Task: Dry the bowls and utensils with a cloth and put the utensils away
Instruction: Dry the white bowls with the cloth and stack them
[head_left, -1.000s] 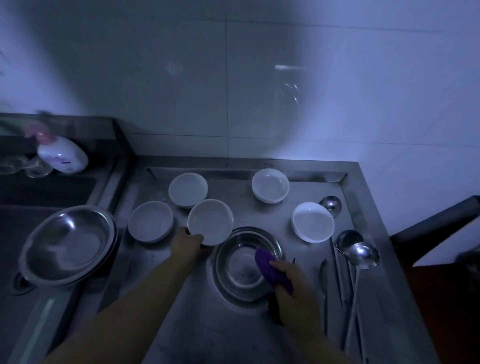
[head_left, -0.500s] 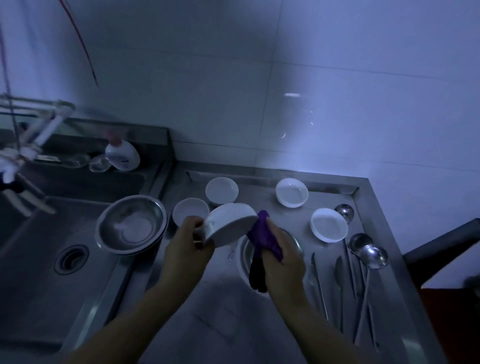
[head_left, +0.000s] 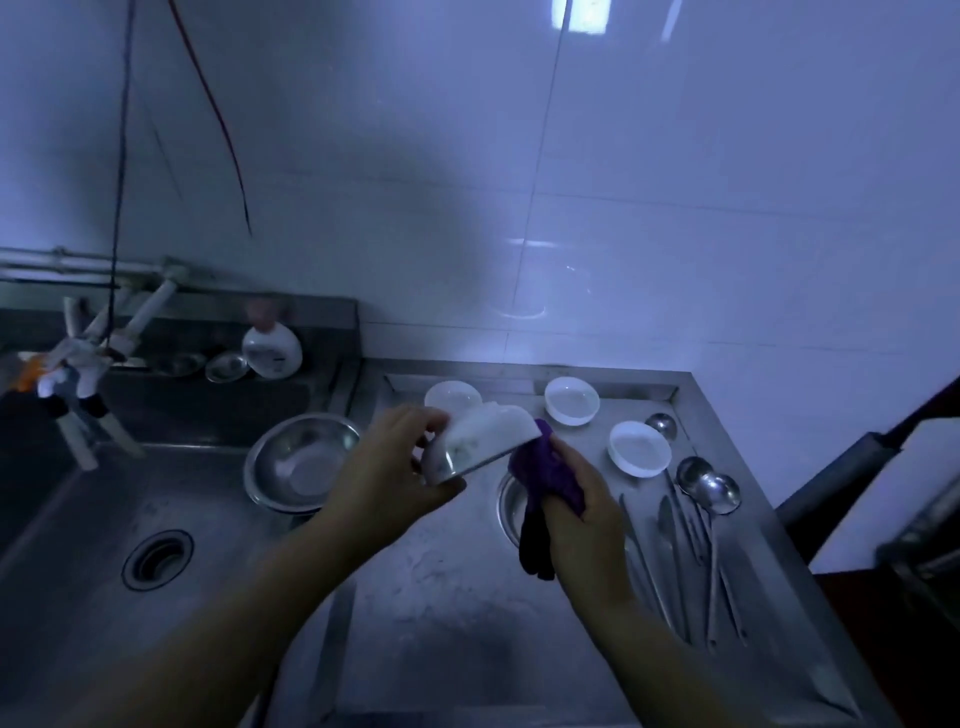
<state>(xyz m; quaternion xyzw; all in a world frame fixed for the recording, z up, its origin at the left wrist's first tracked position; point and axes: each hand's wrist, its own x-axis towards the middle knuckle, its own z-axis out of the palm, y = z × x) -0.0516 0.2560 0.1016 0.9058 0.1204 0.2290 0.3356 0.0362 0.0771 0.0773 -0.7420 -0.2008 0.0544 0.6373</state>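
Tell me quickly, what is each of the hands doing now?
Left hand: holding the white bowl, tilted.
Right hand: gripping the purple cloth against the bowl.

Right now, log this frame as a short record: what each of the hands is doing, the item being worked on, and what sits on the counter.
left hand: grips the tilted white ceramic bowl, raised off the counter
right hand: holds the purple cloth against the bowl's rim
other white bowls: three visible on the steel drainboard, one at
metal utensils: lying at the right of the drainboard
large steel bowl: by the sink edge
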